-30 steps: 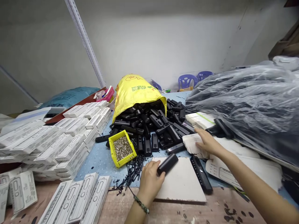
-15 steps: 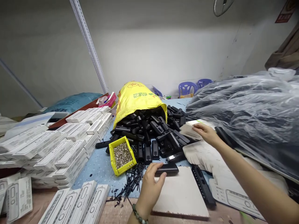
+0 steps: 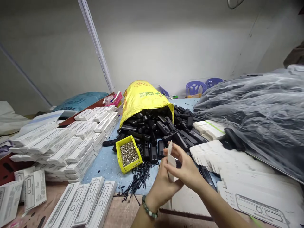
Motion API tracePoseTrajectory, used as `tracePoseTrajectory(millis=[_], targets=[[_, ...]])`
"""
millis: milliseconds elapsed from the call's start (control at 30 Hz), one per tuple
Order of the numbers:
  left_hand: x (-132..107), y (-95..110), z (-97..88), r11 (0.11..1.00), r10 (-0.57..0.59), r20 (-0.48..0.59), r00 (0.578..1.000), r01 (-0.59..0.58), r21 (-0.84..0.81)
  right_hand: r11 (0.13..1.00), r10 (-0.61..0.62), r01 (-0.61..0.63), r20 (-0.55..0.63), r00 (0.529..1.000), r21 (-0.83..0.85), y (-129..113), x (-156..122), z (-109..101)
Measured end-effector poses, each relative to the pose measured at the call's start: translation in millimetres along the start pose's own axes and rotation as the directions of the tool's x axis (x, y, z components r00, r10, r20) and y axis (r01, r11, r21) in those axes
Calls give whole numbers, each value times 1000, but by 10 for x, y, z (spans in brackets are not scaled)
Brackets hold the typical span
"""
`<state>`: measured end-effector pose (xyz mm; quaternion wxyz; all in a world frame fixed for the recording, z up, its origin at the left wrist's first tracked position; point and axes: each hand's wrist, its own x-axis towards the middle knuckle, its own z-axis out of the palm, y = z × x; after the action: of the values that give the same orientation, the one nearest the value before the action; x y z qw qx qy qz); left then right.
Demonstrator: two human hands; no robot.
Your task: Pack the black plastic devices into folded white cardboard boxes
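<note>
Both my hands meet above the near middle of the table. My right hand [image 3: 187, 171] pinches a white flat card [image 3: 170, 158] held on edge. My left hand [image 3: 162, 186], with a bead bracelet at the wrist, is curled right behind it; what it holds is hidden by the right hand. Beyond my hands lies a heap of black plastic casings [image 3: 161, 129] spilling from a yellow sack [image 3: 144, 96]. Stacks of white printed cards [image 3: 237, 164] lie to the right.
A yellow bin of small screws [image 3: 128, 153] stands left of my hands, with black pins [image 3: 140, 177] scattered before it. White boxes [image 3: 68, 142] are stacked on the left. A large grey plastic bag [image 3: 256, 107] fills the right. A white board [image 3: 190, 199] lies under my hands.
My right hand came back from the card stack with a white card. My left hand lifted off the white board and met the right hand. The camera shifted slightly.
</note>
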<state>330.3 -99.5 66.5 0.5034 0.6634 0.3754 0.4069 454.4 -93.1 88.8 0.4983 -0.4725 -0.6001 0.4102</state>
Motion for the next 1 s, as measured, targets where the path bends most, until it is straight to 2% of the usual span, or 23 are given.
tracePoseTrajectory(millis=[100, 167, 200, 267, 333, 400, 467, 533, 667, 733, 800, 867, 1000], targets=[[-137, -16, -128, 999, -24, 43, 999, 26, -42, 997, -43, 44, -25, 999, 64, 63, -42, -1], [-235, -56, -232, 986, -63, 92, 994, 77, -148, 984, -172, 174, -64, 983, 28, 122, -116, -31], [-281, -76, -278, 979, -92, 126, 988, 113, -170, 963, -268, 266, -56, 962, -48, 142, -163, -45], [-353, -100, -339, 976, -156, 192, 969, 181, -119, 851, -451, 452, 69, 890, -269, 142, -252, -64], [-385, -92, -351, 979, -186, 235, 954, 201, -44, 705, -520, 576, 250, 817, -414, 79, -306, -82], [-383, -59, -329, 985, -143, 247, 958, 162, -55, 631, -535, 633, 339, 774, -449, -21, -316, -127], [-372, -27, -307, 989, -98, 260, 961, 123, -82, 619, -528, 668, 410, 744, -414, -117, -300, -210], [-376, -13, -309, 990, -107, 295, 949, 130, -59, 650, -469, 667, 500, 729, -363, -174, -286, -309], [-439, -27, -351, 986, -132, 346, 929, 160, -54, 872, -268, 434, 518, 812, -228, -159, -312, -402], [-472, -22, -346, 985, -122, 358, 926, 158, -74, 876, -284, 436, 511, 811, -205, -138, -347, -372], [-493, -5, -314, 979, -91, 378, 921, 153, -136, 807, -360, 536, 515, 778, -246, -134, -383, -334], [-504, 6, -278, 967, -64, 399, 915, 156, -203, 774, -377, 569, 518, 767, -278, -135, -407, -331], [-526, -39, -283, 940, -187, 334, 924, 267, -211, 886, -210, 383, 509, 835, -263, -45, -410, -397]])
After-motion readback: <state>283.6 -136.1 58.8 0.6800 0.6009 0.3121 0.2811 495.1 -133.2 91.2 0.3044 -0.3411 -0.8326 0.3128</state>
